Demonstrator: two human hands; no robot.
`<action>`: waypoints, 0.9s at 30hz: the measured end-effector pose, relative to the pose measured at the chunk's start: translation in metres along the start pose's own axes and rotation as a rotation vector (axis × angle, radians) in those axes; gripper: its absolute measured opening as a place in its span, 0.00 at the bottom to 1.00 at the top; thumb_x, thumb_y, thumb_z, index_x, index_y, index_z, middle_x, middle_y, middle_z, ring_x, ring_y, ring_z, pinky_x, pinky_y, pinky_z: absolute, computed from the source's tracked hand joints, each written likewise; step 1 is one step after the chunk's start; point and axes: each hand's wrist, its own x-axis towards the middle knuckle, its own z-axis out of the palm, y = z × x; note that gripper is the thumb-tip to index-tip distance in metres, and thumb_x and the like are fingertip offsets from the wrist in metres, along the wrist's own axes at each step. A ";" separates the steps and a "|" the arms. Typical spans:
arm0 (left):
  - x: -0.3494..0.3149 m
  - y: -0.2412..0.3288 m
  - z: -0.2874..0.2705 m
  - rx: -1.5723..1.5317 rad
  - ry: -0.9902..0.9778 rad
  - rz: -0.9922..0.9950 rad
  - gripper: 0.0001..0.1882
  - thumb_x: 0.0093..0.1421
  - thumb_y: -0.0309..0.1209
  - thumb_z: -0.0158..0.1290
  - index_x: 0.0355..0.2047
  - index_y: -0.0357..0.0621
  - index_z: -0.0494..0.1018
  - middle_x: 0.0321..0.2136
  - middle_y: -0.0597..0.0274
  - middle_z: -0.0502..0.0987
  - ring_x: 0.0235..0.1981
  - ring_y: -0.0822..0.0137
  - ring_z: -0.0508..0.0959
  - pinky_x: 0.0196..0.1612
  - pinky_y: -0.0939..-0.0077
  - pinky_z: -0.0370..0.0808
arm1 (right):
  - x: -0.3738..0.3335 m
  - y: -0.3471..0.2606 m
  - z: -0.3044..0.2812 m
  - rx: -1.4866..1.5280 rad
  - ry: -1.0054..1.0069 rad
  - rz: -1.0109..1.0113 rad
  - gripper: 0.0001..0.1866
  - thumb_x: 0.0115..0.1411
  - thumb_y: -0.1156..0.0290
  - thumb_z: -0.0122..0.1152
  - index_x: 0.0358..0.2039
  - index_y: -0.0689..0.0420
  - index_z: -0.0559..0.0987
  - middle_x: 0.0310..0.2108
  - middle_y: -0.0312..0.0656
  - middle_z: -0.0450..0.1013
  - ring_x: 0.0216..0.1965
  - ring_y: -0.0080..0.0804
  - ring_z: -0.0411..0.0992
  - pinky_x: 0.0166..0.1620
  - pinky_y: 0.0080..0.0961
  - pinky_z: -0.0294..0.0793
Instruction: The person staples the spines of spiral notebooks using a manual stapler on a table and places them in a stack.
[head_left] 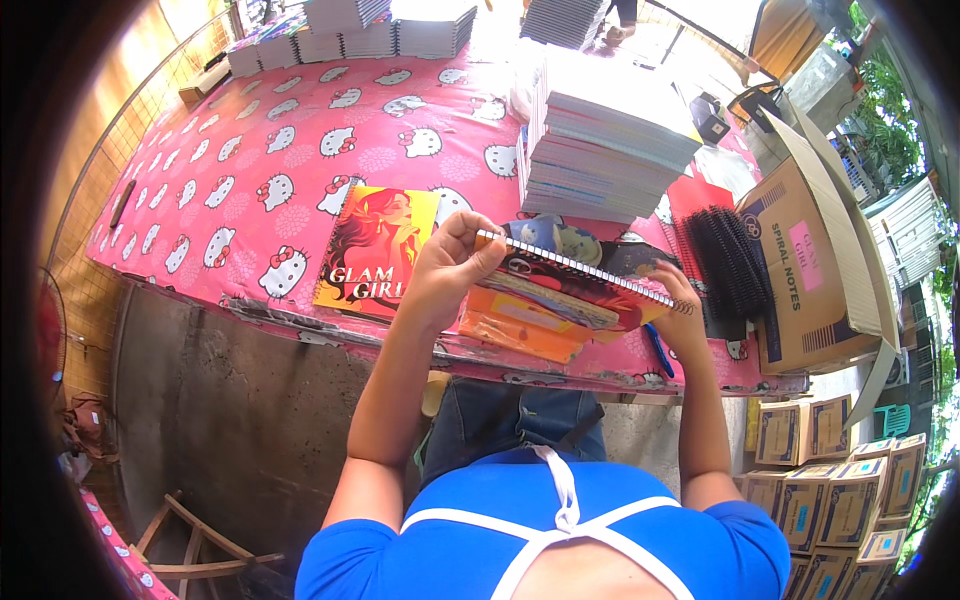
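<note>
Both my hands hold a spiral notebook up over the table's near edge, its white coil binding on top and tilted down to the right. My left hand pinches the coil's left end between thumb and fingers. Around the right end of the binding, the fingers of my right hand are closed. Another spiral notebook, with a yellow and red cover, lies flat left of my left hand. Under the held notebook is an orange packet, partly hidden. A blue pen lies by my right hand.
A tall stack of unbound paper books stands beyond my hands. Black binding coils are piled at right beside an open cardboard box. Spiral notebook stacks line the far edge of the pink table. Boxes are stacked lower right.
</note>
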 end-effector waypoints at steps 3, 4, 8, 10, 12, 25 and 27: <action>0.005 0.009 0.017 0.080 0.036 0.005 0.07 0.58 0.23 0.59 0.36 0.40 0.73 0.36 0.58 0.80 0.35 0.73 0.78 0.38 0.79 0.76 | -0.041 0.019 0.001 -0.109 0.014 0.108 0.30 0.52 0.59 0.67 0.52 0.61 0.72 0.54 0.56 0.68 0.57 0.53 0.65 0.59 0.40 0.63; 0.008 0.013 0.021 0.153 -0.033 0.144 0.07 0.58 0.23 0.59 0.37 0.40 0.73 0.36 0.58 0.79 0.36 0.73 0.78 0.38 0.79 0.76 | -0.054 0.023 0.006 -0.170 0.006 0.105 0.30 0.52 0.58 0.66 0.52 0.61 0.72 0.55 0.57 0.67 0.58 0.53 0.64 0.60 0.40 0.62; 0.000 0.085 0.063 0.711 -0.069 0.866 0.09 0.56 0.22 0.61 0.37 0.38 0.73 0.39 0.56 0.79 0.35 0.72 0.79 0.36 0.76 0.78 | -0.079 0.028 0.017 -0.319 0.055 0.144 0.31 0.55 0.55 0.65 0.54 0.59 0.72 0.54 0.54 0.67 0.56 0.52 0.64 0.58 0.41 0.61; -0.035 0.122 0.088 0.975 0.267 1.142 0.10 0.53 0.22 0.62 0.34 0.37 0.73 0.37 0.54 0.79 0.34 0.67 0.79 0.36 0.74 0.79 | -0.085 0.020 0.016 -0.428 0.116 0.146 0.25 0.56 0.61 0.65 0.52 0.58 0.75 0.46 0.50 0.71 0.47 0.44 0.70 0.50 0.36 0.67; -0.069 0.115 0.102 0.939 -0.007 1.265 0.11 0.49 0.20 0.65 0.30 0.41 0.74 0.37 0.57 0.80 0.34 0.65 0.80 0.36 0.73 0.79 | -0.083 0.002 0.007 -0.063 0.138 0.197 0.22 0.55 0.65 0.65 0.50 0.58 0.77 0.42 0.47 0.73 0.42 0.39 0.72 0.45 0.33 0.69; -0.062 0.001 0.079 1.070 -0.036 0.785 0.12 0.44 0.11 0.61 0.28 0.36 0.75 0.32 0.51 0.82 0.34 0.59 0.82 0.37 0.70 0.79 | -0.060 -0.123 -0.019 0.562 -0.089 -0.088 0.19 0.53 0.74 0.66 0.46 0.67 0.77 0.41 0.48 0.77 0.41 0.37 0.77 0.45 0.30 0.75; -0.062 0.002 0.077 1.075 -0.055 0.821 0.11 0.44 0.10 0.60 0.27 0.36 0.75 0.32 0.51 0.82 0.34 0.58 0.82 0.36 0.70 0.79 | -0.058 -0.107 -0.013 1.028 -0.387 0.119 0.18 0.55 0.74 0.64 0.46 0.67 0.77 0.41 0.47 0.77 0.40 0.35 0.77 0.44 0.28 0.76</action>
